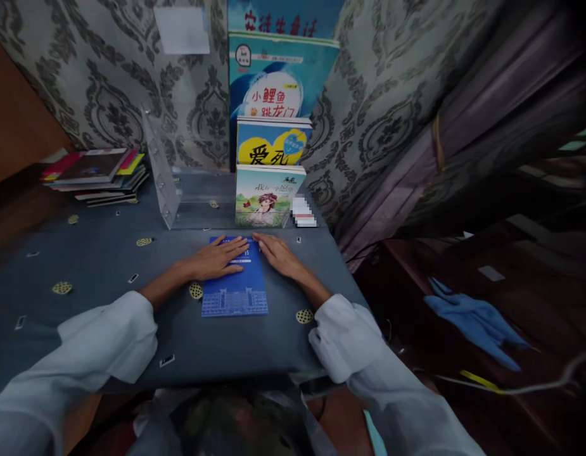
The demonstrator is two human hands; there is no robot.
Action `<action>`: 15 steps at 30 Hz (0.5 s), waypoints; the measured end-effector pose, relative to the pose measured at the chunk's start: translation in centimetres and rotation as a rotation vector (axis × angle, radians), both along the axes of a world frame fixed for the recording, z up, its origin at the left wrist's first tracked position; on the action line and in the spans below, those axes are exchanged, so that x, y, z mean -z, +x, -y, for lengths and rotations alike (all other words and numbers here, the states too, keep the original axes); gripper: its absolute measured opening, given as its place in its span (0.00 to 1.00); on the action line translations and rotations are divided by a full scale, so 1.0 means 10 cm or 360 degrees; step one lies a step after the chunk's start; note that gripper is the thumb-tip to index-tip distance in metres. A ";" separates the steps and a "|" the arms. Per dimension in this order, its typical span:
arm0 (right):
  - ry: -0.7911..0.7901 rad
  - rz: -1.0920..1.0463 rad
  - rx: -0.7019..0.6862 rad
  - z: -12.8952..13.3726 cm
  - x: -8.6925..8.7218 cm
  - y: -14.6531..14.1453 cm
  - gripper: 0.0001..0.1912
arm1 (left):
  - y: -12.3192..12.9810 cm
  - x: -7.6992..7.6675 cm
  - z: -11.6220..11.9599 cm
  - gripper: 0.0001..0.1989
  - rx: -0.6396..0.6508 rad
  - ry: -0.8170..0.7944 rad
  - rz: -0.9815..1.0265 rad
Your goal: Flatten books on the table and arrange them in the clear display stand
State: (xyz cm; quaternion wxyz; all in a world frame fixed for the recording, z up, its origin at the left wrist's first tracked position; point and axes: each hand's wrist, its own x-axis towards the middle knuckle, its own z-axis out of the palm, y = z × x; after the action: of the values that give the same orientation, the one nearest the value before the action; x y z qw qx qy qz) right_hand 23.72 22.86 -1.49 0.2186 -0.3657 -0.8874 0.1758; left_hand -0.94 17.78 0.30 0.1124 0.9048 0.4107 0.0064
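A blue booklet [235, 294] with a pale building drawing along its lower cover lies flat on the dark grey tablecloth. My left hand [219, 258] rests across its upper part, palm down with fingers stretched out, covering some of the printing. At the booklet's upper right edge is my right hand [279, 254], its fingers extended and lying flat; whether it presses on the cover or the cloth beside it I cannot tell. Just beyond both hands, several books stand in stepped rows, the front one a light green book [264, 206] with a cartoon figure.
A clear acrylic stand [162, 171] holds the upright books at the wall. To the left lies a stack of books and magazines [97, 174]. Small white cards [303, 212] sit right of the stand. Off the table's right side, a blue cloth [477, 320] lies on a dark reddish surface.
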 end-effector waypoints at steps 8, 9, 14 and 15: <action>-0.0049 -0.0048 0.0023 0.00 -0.01 -0.01 0.23 | 0.25 0.02 0.23 0.35 0.0232 -0.0010 0.0115; -0.0054 -0.0059 0.0017 0.00 -0.01 -0.01 0.23 | 0.28 0.00 0.29 0.35 0.0268 -0.0031 0.0124; -0.0059 -0.0064 0.0030 0.02 0.01 -0.02 0.22 | 0.42 -0.11 0.64 0.34 0.0421 -0.0170 0.0145; -0.0057 -0.0058 0.0034 0.02 0.01 -0.02 0.22 | 0.44 -0.12 0.71 0.34 0.0451 -0.0199 0.0140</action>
State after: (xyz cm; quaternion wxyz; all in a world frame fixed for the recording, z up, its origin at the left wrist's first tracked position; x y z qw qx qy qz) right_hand 23.56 22.70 -1.61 0.2301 -0.3759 -0.8760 0.1960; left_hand 3.44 10.64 1.53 0.1862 0.9438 0.2731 0.0044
